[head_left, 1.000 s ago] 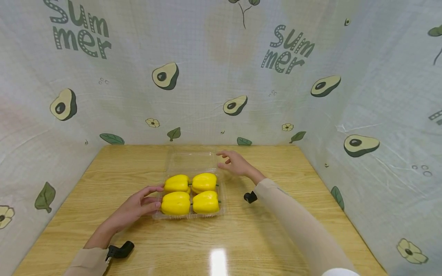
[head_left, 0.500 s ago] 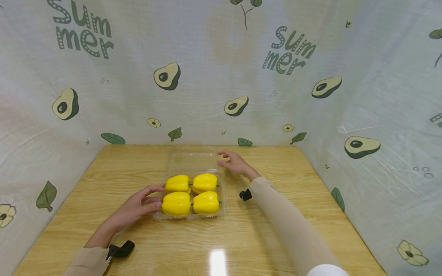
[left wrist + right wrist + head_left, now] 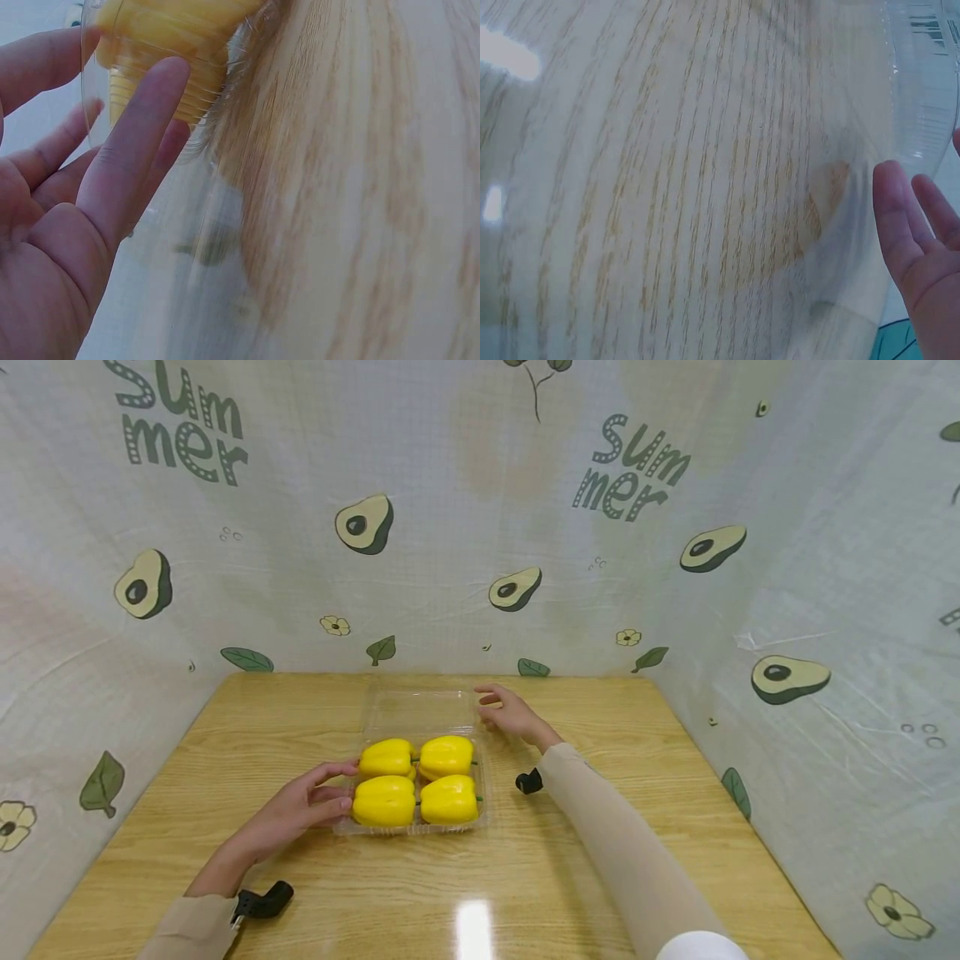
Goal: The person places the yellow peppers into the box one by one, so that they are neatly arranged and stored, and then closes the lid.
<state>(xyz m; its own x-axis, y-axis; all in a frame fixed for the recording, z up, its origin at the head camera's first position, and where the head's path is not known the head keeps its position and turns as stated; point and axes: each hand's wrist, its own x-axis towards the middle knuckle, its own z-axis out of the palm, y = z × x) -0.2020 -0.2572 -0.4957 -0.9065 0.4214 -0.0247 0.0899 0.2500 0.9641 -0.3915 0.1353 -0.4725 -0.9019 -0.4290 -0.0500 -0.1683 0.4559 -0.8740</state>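
A clear plastic clamshell box holds several yellow bell peppers, laid on their sides in two rows. Its transparent lid is folded back, away from the person. At the box's left side is my left hand, its spread fingertips touching the clear wall; the left wrist view shows this hand beside the ribbed plastic with a pepper behind it. My right hand is at the lid's right edge, fingers loosely bent. In the right wrist view, the fingers lie close to the lid; contact there is unclear.
The box stands on a wooden table with a bright reflection near its front. A white cloth printed with avocados and leaves encloses the back and sides. Black wrist devices are on both arms.
The right sleeve and wrist have shifted a little to the left, and the right thumb has drawn slightly nearer its fingers. Left hand, box and peppers stay in place.
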